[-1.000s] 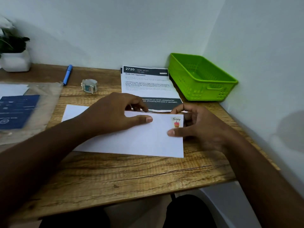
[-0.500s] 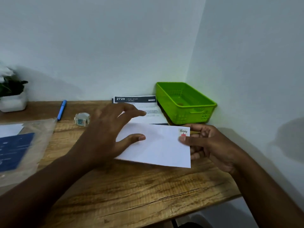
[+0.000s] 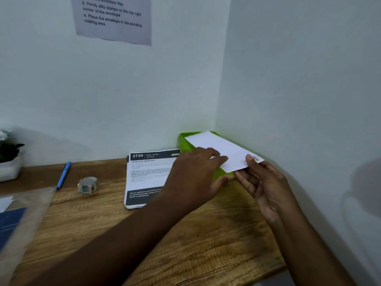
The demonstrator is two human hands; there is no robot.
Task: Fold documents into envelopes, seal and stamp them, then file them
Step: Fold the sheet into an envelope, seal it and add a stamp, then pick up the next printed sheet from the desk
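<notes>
A white stamped envelope [image 3: 218, 148] hangs over the green basket [image 3: 186, 141] in the desk's far right corner and covers most of it. My right hand [image 3: 263, 182] pinches the envelope's near right corner, thumb on top by the stamp. My left hand [image 3: 195, 178] holds its near left edge, fingers on top and thumb underneath. A stack of printed documents [image 3: 148, 176] lies on the wooden desk [image 3: 185, 244] just left of the basket, partly under my left forearm.
A roll of stamps [image 3: 87, 185] and a blue pen [image 3: 64, 175] lie left of the documents. A clear plastic sleeve with papers [image 3: 18, 219] covers the desk's left side. A white plant pot [image 3: 9, 166] stands at the far left. An instruction sheet [image 3: 113, 19] hangs on the wall.
Both hands lifted the envelope off the desk and carried it back and right, until it hangs over the green basket. The camera tilted up.
</notes>
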